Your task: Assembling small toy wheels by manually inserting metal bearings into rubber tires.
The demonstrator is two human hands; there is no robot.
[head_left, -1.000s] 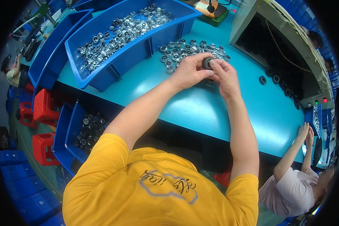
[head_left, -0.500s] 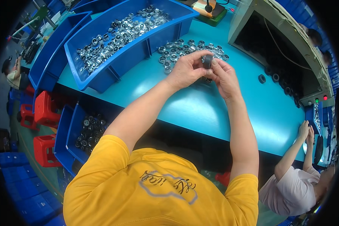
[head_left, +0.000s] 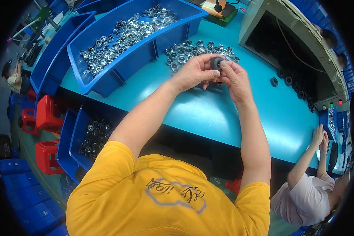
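Over the turquoise table (head_left: pixel 177 110), both my hands are closed on one small black wheel (head_left: pixel 216 64). My left hand (head_left: pixel 193 73) grips it from the left, with the thumb below it. From the right, the thumb and fingers of my right hand (head_left: pixel 236 80) pinch its edge. The wheel's dark round face with a small centre shows between the fingertips. Just behind my hands, many shiny silver hubs (head_left: pixel 181 59) lie spread on the table; a few are partly hidden by my fingers.
A large blue bin (head_left: pixel 139 53) of silver hubs stands at the back left. Loose black tyres (head_left: pixel 274 82) lie by a dark machine opening (head_left: pixel 279 47) on the right. Low on the left, another blue bin (head_left: pixel 75 135) holds dark wheels, near red stools (head_left: pixel 48 157). A co-worker (head_left: pixel 306 196) works at far right.
The black wheel has turned between my fingers, so its flat face now shows more. My left thumb has shifted slightly, and both hands stay in nearly the same place.
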